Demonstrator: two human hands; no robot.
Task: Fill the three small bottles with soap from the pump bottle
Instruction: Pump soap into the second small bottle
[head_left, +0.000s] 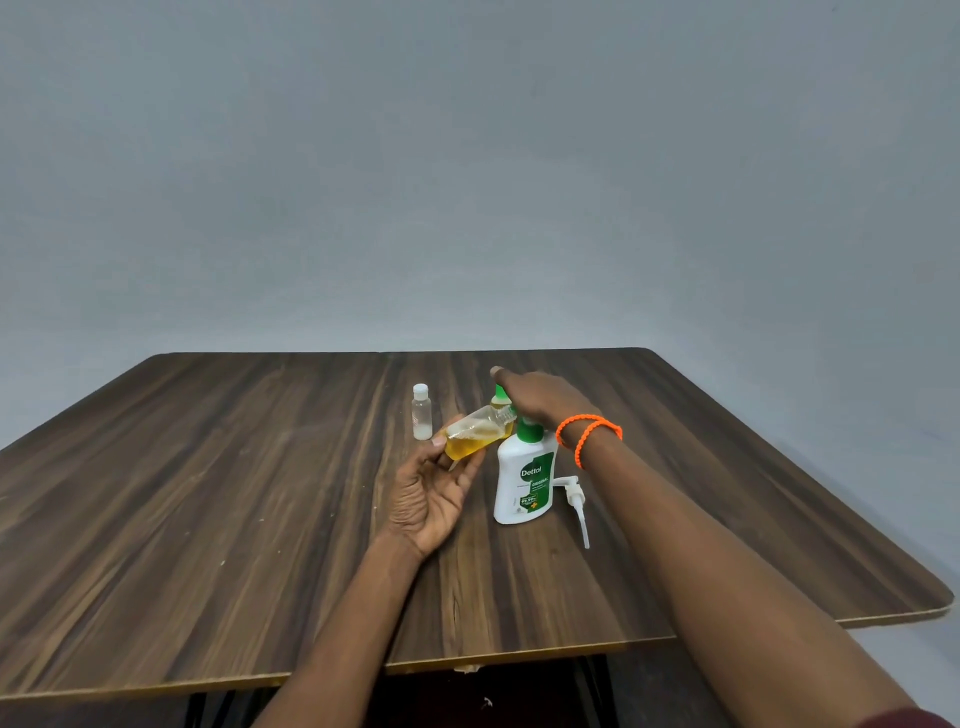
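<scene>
Amber soap fills roughly half of the clear small bottle (475, 435), tilted with its uncapped neck toward the Dettol pump bottle (524, 480) just beside it at three o'clock. The left hand (431, 493) pinches this bottle at its base. The right hand (540, 397) reaches over the pump bottle's green collar; I cannot tell what it grips. A second bottle (500, 400) with yellowish contents hides behind it. At ten o'clock a capped clear plastic bottle (422, 411) looks nearly empty, so filling seems about halfway. A white pump head (575, 501) lies on the wood-grain table (208, 493).
</scene>
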